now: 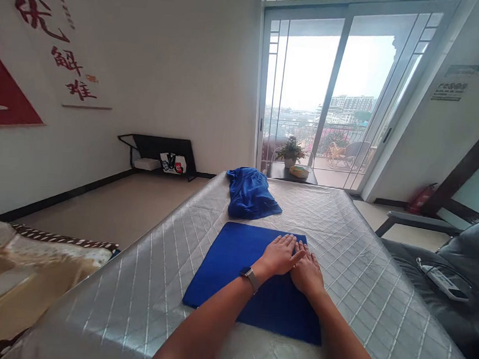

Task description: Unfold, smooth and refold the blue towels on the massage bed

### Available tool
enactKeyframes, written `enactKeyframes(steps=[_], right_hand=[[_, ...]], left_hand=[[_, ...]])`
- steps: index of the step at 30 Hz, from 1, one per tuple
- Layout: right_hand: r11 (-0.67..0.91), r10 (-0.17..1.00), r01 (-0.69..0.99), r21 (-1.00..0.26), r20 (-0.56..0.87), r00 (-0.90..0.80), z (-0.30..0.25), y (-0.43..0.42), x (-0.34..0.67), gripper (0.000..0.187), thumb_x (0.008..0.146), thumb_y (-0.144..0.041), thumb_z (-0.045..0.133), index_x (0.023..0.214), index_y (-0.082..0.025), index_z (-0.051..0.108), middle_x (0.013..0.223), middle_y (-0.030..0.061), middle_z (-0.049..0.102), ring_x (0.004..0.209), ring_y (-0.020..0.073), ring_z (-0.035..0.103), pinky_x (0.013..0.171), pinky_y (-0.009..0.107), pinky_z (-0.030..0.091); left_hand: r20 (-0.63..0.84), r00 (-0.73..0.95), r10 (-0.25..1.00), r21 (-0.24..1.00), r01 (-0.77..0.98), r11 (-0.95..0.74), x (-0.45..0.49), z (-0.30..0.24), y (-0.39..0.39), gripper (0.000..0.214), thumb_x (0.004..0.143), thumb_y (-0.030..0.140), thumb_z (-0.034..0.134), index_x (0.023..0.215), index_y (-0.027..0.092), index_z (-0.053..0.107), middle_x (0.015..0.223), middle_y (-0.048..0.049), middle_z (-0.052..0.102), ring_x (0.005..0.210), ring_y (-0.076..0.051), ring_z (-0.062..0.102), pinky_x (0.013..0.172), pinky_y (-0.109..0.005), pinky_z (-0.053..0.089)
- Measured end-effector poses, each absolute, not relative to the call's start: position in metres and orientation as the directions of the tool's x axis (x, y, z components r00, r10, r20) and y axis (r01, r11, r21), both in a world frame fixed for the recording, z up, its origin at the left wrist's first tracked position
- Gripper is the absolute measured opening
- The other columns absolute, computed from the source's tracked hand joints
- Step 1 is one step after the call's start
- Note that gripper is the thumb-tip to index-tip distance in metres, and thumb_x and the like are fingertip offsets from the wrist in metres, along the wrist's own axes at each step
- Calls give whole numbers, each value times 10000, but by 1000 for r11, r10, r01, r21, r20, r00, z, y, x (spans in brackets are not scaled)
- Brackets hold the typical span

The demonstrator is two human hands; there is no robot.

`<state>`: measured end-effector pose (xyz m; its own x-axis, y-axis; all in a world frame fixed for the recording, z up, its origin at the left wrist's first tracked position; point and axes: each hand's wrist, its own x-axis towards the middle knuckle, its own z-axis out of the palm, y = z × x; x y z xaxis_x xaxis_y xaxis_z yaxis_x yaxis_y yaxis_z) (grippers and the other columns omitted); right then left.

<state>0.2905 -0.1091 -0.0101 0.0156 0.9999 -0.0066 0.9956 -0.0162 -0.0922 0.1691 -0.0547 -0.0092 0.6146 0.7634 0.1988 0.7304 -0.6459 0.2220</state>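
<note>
A folded blue cloth [224, 272] lies flat on a silver quilted cover [160, 289]. My left hand [279, 254], with a watch on its wrist, rests palm down on the cloth's upper right part, fingers stretched out. Beside it, my right hand [307, 269] lies flat along the right edge of the same cloth. The two hands touch, the left thumb reaching over the right hand. Beyond the folded cloth sits a crumpled blue cloth [252, 194], apart from both hands.
A grey sofa [406, 270] with a power strip [442, 281] stands on the right. At left is a brown and cream patterned cover [28, 273]. Behind the far edge, a small table [275, 174] holds a potted plant [290, 152] before sliding glass doors.
</note>
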Motion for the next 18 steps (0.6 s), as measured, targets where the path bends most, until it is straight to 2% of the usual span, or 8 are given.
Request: enactKeyframes(steps=[3, 7, 12, 18], right_hand=[[17, 1000, 997, -74, -18, -19, -10, -111, 292, 638, 987, -214, 232, 1613, -87, 231, 1685, 97, 183, 1558, 223, 125, 1254, 413, 141], [-11, 1000, 996, -90, -7, 11, -10, -109, 292, 636, 1007, -286, 224, 1608, -77, 246, 1684, 95, 188, 1557, 214, 134, 1257, 401, 128], [-53, 999, 990, -127, -2, 53, -13, -107, 291, 685, 1033, -434, 191, 1609, -65, 223, 1684, 92, 188, 1555, 213, 147, 1262, 400, 108], [-57, 998, 992, -114, -4, 57, -10, -107, 290, 677, 1041, -435, 176, 1611, -73, 215, 1687, 83, 180, 1557, 198, 132, 1260, 389, 99]], left_hand=[[251, 603, 757, 217, 728, -651, 185, -18, -54, 664, 1069, 488, 94, 1548, 141, 396, 1583, -133, 438, 1500, -225, 340, 1229, -435, 268], [279, 564, 777, 232, 746, -624, 173, -25, -52, 681, 1063, 516, 100, 1548, 145, 401, 1584, -134, 437, 1504, -231, 333, 1240, -448, 248], [188, 485, 854, 259, 814, -520, 137, -24, -44, 790, 1027, 617, 72, 1564, 119, 369, 1627, -130, 356, 1531, -240, 267, 1264, -448, 200], [99, 334, 937, 200, 916, -348, 48, -22, -23, 841, 1010, 667, 84, 1580, 96, 321, 1653, -144, 282, 1545, -256, 220, 1269, -474, 157]])
